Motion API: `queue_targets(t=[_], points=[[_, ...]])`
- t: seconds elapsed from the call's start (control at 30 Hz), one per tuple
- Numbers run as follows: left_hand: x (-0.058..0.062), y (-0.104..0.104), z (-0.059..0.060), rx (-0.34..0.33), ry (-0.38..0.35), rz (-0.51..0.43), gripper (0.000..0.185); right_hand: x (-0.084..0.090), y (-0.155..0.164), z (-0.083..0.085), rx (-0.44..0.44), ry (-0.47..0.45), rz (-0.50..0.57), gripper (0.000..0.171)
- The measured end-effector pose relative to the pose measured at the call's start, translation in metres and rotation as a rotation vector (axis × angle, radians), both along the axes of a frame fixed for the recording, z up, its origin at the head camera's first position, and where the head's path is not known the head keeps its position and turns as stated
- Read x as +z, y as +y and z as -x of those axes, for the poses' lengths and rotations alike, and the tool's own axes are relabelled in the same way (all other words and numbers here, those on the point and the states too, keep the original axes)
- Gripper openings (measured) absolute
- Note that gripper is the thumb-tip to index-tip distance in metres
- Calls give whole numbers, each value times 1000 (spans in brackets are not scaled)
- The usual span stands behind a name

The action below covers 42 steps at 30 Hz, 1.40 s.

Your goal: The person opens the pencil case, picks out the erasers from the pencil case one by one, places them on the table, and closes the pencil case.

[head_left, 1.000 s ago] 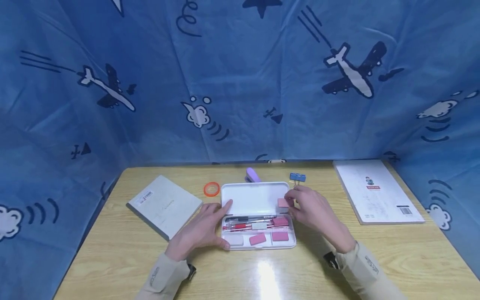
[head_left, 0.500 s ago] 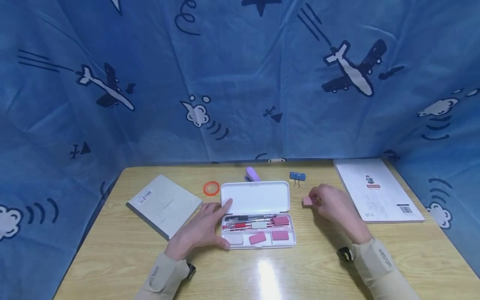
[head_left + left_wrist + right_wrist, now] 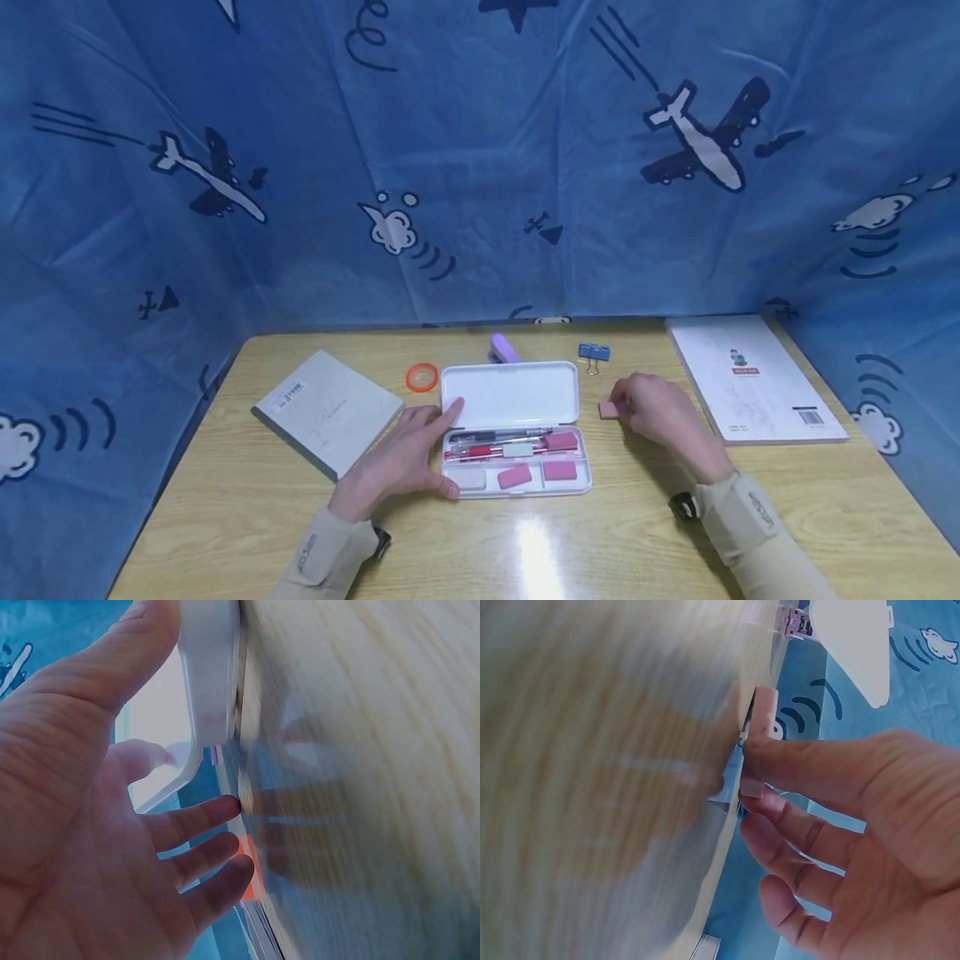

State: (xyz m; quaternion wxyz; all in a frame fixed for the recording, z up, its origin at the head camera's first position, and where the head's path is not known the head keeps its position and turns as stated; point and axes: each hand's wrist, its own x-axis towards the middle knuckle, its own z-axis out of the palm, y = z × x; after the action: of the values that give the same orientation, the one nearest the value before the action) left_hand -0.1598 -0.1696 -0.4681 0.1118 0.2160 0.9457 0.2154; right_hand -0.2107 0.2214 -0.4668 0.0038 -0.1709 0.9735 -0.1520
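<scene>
r hand (image 3: pixel 656 408) fingers pinch pink eraser (image 3: pixel 608 410), rt of open wht pencil case (image 3: pixel 517 393); l hand (image 3: pixel 401 458) fingers spread, thumb & index on case's l side.

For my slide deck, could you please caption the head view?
The right hand pinches a pink eraser beside an open pencil case while the left hand touches its left side.

Pink eraser (image 3: pixel 608 410), white case (image 3: pixel 517 392), wood-grained tan table (image 3: pixel 615 533), airplane-patterned blue cloth (image 3: pixel 465 125)

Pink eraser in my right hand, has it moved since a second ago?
Yes, rightward: in the head view, the pink eraser overlapped the open pencil case; now it's right of it.
</scene>
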Motion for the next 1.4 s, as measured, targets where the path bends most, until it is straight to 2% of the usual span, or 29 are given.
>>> queue_targets(t=[0.37, 0.57, 0.8, 0.93, 1.13, 1.23, 1.4], points=[[0, 0, 0, 3, 0, -3, 125, 1, -3, 0, 7, -32, -29, 20], [1, 0, 0, 4, -12, 3, 124, 17, -9, -9, 26, 40, 7, 24], [0, 0, 1, 9, -21, 16, 125, 32, -48, -26, 145, 150, 40, 19], [0, 0, 1, 16, -28, 19, 124, 32, -78, -34, 208, 144, 6, 20], [-1, -1, 2, 5, -16, 27, 123, 24, -112, -38, 317, 152, -58, 11], [-1, -1, 2, 3, -11, 26, 123, 19, -122, -40, 326, 161, -88, 10], [0, -2, 1, 3, -18, 10, 123, 14, -132, -41, 290, 139, -144, 12]])
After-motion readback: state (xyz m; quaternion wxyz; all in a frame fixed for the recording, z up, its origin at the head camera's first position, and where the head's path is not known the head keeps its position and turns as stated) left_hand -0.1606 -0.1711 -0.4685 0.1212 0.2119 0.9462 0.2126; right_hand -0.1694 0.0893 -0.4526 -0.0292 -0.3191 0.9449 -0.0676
